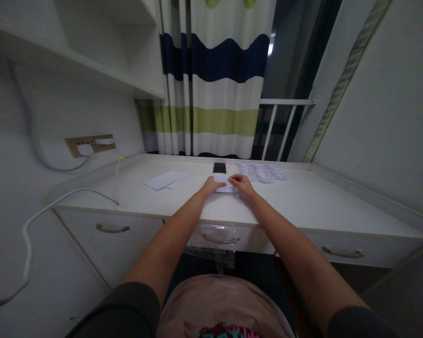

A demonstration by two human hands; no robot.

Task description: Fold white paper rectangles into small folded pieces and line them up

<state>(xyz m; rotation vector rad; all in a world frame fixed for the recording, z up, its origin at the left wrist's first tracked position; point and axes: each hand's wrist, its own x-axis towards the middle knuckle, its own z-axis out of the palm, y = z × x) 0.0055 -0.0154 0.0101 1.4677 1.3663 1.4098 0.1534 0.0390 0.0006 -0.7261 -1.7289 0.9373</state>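
A small sheet of white paper (220, 178) lies flat on the desk between my two hands. My left hand (209, 186) holds its left side, with the thumb stretched across the top. At its right side, my right hand (242, 184) pinches the paper between thumb and fingertips. Just beyond the paper is a dark phone-like rectangle (219, 167); its lower end meets the paper's far edge. Several small folded white paper pieces (262, 172) are laid out in rows behind my right hand. Loose white sheets (166, 180) overlap off to the left.
The white desk (155, 202) has drawers with metal handles (113, 229) along its front. A white cable (81, 190) crosses the left edge, below a wall socket (91, 143). Behind stands a striped curtain (225, 122), and a shelf (102, 70) overhangs the left.
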